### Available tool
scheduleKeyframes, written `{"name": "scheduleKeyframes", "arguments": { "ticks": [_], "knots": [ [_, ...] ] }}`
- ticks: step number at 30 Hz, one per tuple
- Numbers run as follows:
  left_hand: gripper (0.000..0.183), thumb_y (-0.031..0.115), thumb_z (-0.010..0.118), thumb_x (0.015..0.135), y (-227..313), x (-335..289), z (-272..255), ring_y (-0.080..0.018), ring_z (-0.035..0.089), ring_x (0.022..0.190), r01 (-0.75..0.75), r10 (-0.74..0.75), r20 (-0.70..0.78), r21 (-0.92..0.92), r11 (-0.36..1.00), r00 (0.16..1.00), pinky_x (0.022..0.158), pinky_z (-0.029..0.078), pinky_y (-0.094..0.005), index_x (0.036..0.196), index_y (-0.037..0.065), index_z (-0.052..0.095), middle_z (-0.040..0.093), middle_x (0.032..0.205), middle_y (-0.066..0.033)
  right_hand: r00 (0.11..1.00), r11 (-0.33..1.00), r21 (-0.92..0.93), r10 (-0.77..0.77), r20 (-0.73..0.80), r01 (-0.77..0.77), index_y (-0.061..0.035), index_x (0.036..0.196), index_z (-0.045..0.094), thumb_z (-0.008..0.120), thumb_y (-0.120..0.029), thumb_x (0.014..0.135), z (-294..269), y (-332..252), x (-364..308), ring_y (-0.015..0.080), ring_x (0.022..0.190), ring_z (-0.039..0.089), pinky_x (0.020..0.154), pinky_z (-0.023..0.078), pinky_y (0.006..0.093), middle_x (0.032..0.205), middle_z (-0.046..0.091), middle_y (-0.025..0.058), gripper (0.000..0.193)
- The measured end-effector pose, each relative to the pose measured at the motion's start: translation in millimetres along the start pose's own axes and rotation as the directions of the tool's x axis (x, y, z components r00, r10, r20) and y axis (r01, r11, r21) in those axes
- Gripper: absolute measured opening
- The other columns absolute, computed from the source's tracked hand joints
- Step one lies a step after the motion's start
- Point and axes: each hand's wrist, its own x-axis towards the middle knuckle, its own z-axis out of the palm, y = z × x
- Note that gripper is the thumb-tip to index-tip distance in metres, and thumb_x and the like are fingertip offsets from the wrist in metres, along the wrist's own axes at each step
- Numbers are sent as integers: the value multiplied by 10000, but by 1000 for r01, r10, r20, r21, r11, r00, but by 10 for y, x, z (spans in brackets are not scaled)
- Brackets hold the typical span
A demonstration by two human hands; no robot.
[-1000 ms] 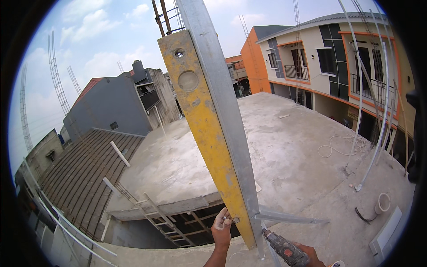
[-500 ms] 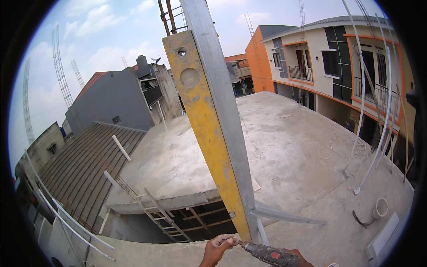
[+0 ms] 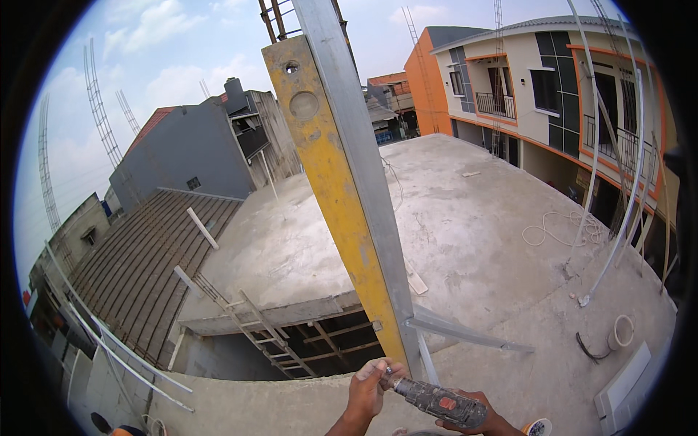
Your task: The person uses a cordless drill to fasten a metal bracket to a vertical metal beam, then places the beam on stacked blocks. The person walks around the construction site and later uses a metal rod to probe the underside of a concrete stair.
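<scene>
My right hand (image 3: pixel 476 418) is wrapped round a black cordless drill (image 3: pixel 440 402), whose nose points left. At the drill's tip, the fingers of my left hand (image 3: pixel 367 389) are pinched together on something too small to make out. Just beyond both hands rises a galvanized metal channel post (image 3: pixel 356 160). A worn yellow spirit level (image 3: pixel 327 171) stands along the post's left side, its lower end close behind my left hand. Slanting metal braces (image 3: pixel 469 336) run from the post's lower part down to the right.
An opening in the concrete slab (image 3: pixel 465 218) lies front left, with a wooden ladder (image 3: pixel 254 327) leaning in it. White pipes (image 3: pixel 123 356) run along the left edge. To the right are a coiled hose (image 3: pixel 560 231), a white bucket (image 3: pixel 621 333) and a long white board (image 3: pixel 627 389).
Both hands and the drill have come up slightly further into view, the left hand a little to the right. The view has shifted slightly; the level still stands against the post.
</scene>
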Motion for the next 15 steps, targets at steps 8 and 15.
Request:
{"name": "scheduleKeyframes", "arguments": {
  "ticks": [8,15],
  "knots": [
    [226,219,622,896,92,-36,127,-257,659,874,-29,26,37,84,996,999,792,521,-392,994,18,590,668,931,-135,995,987,-147,-79,-60,69,47,1251,499,727,-21,757,-38,63,-93,157,1074,579,911,466,296,1159,629,134,548],
    [225,226,612,902,45,16,111,-269,654,891,17,-19,33,45,999,999,811,517,-398,996,22,592,666,941,-133,978,958,-256,-165,-125,129,28,1162,538,741,-138,761,-24,-53,-45,196,941,641,831,508,303,1035,650,123,479]
  ]
}}
